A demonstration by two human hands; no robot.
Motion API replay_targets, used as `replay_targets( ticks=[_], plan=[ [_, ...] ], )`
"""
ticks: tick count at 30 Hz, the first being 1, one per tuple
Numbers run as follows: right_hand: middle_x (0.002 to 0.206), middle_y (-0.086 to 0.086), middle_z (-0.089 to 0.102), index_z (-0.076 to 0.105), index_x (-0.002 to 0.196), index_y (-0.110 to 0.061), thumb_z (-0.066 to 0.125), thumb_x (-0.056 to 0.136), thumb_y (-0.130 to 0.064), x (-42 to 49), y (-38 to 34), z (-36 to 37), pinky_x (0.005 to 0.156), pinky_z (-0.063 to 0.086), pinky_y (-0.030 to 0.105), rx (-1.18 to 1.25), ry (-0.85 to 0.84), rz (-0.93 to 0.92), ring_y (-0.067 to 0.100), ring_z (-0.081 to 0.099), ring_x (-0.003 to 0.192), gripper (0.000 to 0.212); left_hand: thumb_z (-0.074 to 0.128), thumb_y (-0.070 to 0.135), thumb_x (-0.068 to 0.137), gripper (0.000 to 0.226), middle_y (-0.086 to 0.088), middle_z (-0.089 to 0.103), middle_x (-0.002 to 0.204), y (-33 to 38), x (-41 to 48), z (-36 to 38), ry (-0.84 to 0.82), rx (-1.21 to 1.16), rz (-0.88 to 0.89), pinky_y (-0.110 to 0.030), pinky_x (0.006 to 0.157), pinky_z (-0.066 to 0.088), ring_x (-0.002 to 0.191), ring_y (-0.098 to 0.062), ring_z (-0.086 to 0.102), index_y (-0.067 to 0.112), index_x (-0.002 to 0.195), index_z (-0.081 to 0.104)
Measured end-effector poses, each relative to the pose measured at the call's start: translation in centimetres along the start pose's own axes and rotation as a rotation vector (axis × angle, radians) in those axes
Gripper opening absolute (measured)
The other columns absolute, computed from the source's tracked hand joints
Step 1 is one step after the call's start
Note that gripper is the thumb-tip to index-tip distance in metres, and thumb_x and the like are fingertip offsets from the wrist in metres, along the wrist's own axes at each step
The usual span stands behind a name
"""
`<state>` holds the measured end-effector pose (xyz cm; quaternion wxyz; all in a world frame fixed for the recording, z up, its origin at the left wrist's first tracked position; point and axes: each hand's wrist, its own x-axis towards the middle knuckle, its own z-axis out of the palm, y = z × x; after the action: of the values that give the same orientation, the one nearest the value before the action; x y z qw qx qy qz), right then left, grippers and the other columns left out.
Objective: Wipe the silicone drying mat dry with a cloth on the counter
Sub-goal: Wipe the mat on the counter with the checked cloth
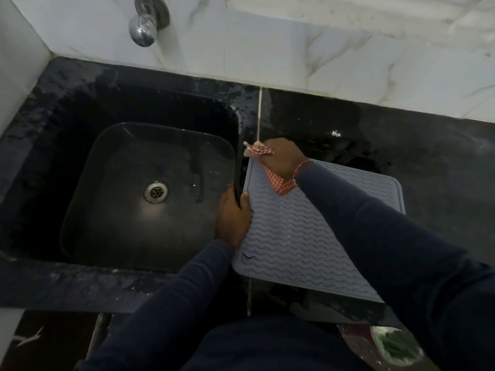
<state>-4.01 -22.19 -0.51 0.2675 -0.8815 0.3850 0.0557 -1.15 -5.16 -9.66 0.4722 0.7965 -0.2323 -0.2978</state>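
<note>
1. Silicone drying mat (308, 236): grey-blue, rectangular, with rounded corners, a raised border and rows of wavy ridges across its face. I note one dark squiggle by the near-left corner.
2. Position of mat: flat on the black counter (434, 162), just right of the sink (80, 145). It sits slightly askew, with its left edge along the sink rim and its near edge reaching the counter's front. The counter beyond the mat looks wet.
3. Cloth (281, 185): red-and-white check, bunched up at the mat's far-left corner. One end pokes out past the fingers and another fold shows below the palm.
4. Right hand (280, 159): clenched around the cloth and pressing it onto the mat's far-left corner. A thin bangle (301, 170) shows at the wrist, and the forearm crosses over the mat in a dark sleeve.
5. Left hand (233, 214): grasping the mat's left edge at the sink rim. I see the thumb lying on top of the border and the fingers curled down on the sink side.
6. Sink, further: black basin with a metal drain (156, 192). A chrome tap (146, 22) hangs above it from the marble-patterned wall.
</note>
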Motion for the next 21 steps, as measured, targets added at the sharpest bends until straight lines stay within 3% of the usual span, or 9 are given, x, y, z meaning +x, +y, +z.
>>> replay_targets(
  ticks=[3, 8, 11, 14, 18, 21],
  plan=[
    [0.105, 0.007, 0.065, 0.064, 0.110, -0.012, 0.049, 0.097, -0.030, -0.3, -0.5, 0.5, 0.079, 0.041, 0.030, 0.006, 0.069, -0.001, 0.025, 0.060, 0.097, 0.027, 0.040, 0.043, 0.100, 0.053, -0.008, 0.048, 0.141, 0.1, -0.1, 0.0, 0.003, -0.008, -0.019, -0.044, 0.109, 0.037, 0.127, -0.021, 0.046, 0.015, 0.144, 0.038],
    [0.101, 0.007, 0.067, 0.066, 0.103, -0.014, 0.053, 0.092, -0.021, -1.7, -1.6, 3.4, 0.080, 0.045, 0.031, -0.008, 0.101, -0.042, 0.025, 0.062, 0.097, 0.018, 0.039, 0.045, 0.097, 0.053, -0.006, 0.050, 0.141, 0.4, 0.2, 0.0, 0.043, 0.035, -0.006, -0.045, 0.108, 0.037, 0.128, -0.022, 0.047, 0.019, 0.143, 0.041],
    [0.103, 0.005, 0.065, 0.065, 0.102, -0.016, 0.055, 0.092, -0.028, -2.0, -1.2, 3.2, 0.080, 0.043, 0.029, -0.063, 0.022, -0.073, 0.023, 0.059, 0.099, 0.019, 0.035, 0.052, 0.093, 0.059, -0.004, 0.049, 0.143, 0.4, 0.3, 0.0, 0.038, 0.041, 0.016, -0.046, 0.109, 0.036, 0.130, -0.021, 0.046, 0.021, 0.144, 0.040],
    [0.106, 0.007, 0.065, 0.068, 0.104, -0.014, 0.052, 0.095, -0.044, -1.2, -1.2, 1.5, 0.082, 0.046, 0.031, -0.088, -0.082, -0.102, 0.024, 0.060, 0.099, 0.035, 0.030, 0.059, 0.090, 0.067, -0.004, 0.047, 0.144, 0.1, 0.2, 0.2, 0.041, 0.031, 0.023, -0.047, 0.109, 0.036, 0.131, -0.020, 0.045, 0.020, 0.145, 0.038],
    [0.113, 0.015, 0.056, 0.062, 0.110, -0.011, 0.054, 0.094, -0.029, 0.7, -1.5, 0.0, 0.079, 0.041, 0.033, -0.179, 0.060, -0.084, 0.034, 0.058, 0.100, 0.026, 0.036, 0.048, 0.096, 0.060, -0.009, 0.047, 0.143, 0.5, 0.1, 0.0, 0.018, 0.003, -0.006, -0.045, 0.110, 0.036, 0.129, -0.023, 0.045, 0.013, 0.144, 0.039],
    [0.112, 0.015, 0.060, 0.064, 0.107, -0.008, 0.055, 0.091, -0.024, 0.4, -2.0, 0.6, 0.077, 0.044, 0.033, -0.227, -0.003, -0.078, 0.034, 0.060, 0.101, 0.024, 0.040, 0.037, 0.100, 0.048, -0.009, 0.052, 0.137, 0.5, 0.1, -0.3, 0.000, -0.018, 0.004, -0.042, 0.107, 0.039, 0.124, -0.023, 0.049, 0.013, 0.141, 0.043]
  ],
)
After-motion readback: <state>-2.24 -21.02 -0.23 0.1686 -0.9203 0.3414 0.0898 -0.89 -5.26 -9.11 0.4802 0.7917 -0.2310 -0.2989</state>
